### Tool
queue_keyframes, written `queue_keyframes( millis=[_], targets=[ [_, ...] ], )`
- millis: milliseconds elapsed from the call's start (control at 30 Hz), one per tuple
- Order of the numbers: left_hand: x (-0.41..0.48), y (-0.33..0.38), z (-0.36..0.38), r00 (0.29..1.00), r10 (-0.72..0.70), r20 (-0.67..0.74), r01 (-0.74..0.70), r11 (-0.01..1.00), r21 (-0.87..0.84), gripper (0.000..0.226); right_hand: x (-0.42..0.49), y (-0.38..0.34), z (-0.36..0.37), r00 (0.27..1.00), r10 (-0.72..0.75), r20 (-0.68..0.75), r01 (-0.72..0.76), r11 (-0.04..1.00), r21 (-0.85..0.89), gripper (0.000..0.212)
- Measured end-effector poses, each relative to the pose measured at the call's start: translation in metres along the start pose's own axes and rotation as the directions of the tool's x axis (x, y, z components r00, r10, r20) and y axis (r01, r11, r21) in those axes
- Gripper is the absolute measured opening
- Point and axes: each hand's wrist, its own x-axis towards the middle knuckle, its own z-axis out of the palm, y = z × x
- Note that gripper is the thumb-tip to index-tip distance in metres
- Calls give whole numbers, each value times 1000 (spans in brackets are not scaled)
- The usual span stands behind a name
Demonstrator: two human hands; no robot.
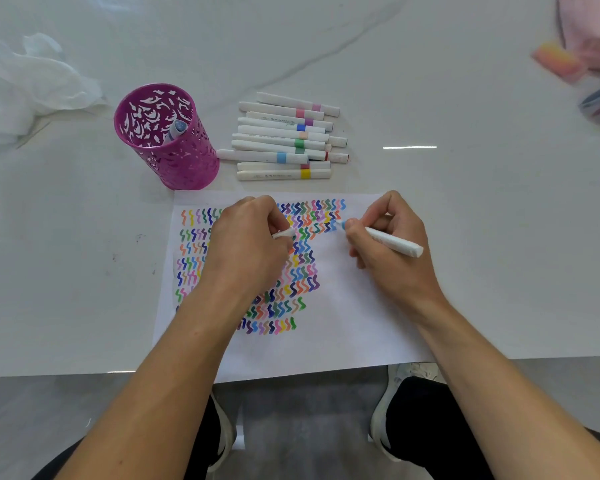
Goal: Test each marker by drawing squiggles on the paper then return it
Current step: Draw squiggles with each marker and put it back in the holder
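Seated person, black trousers, white-soled shoes point(381, 420) on grey floor under the table edge.

Sheet of white paper point(354, 306) lies on the marble-look table point(465, 202), its near edge overhanging the table lip. Left and upper parts are filled with rows of coloured squiggles point(298, 271); right side is bare.

Left hand point(250, 244) rests on the paper over the squiggle rows, fingers curled in, pinching a white marker cap point(284, 233) that pokes out toward the right.

Right hand point(388, 247) holds an uncapped white marker point(392, 241) in a writing grip, thumb and forefinger pressed together low on the barrel, other fingers tucked beneath. The light-blue tip is down at the paper, at the right end of an upper squiggle row; the barrel's back end points right and toward the person.

Beyond the sheet: a bunch of capped white markers point(284, 138) with coloured bands lies side by side on the table, just past the paper's far edge. Left of them stands a magenta cut-out pen cup point(174, 157), upright, one marker point(175, 130) inside.

Far left: crumpled white tissue point(32, 84). Far right: pink items, too blurred to name.
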Motion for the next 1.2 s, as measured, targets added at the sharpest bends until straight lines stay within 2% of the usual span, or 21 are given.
queue_keyframes(
  millis=[133,267,400,567,633,833,1200],
  targets=[
    [0,0,-1,1000,5,-22,-6,1000,-8,13,2,-11,-2,1000,-7,-28,10,992,125,18],
    [1,2,-2,999,11,-44,-13,999,-51,14,0,-14,1,997,-81,-10,81,995,65,17],
    [-1,7,-4,999,21,-50,-28,989,-142,13,2,-19,3,996,-82,18,81,994,70,13],
    [-3,13,-6,1000,0,12,3,957,-289,9,3,-29,4,997,-81,7,78,978,195,20],
    [-4,14,-6,1000,-4,27,14,931,-364,7,3,-32,5,996,-89,13,84,969,231,15],
    [-5,15,-8,998,-19,62,48,862,-504,18,3,-35,3,995,-95,14,87,955,282,11],
    [-7,18,-10,997,42,70,2,849,-529,19,4,-32,8,993,-102,61,87,972,218,10]
  ],
)
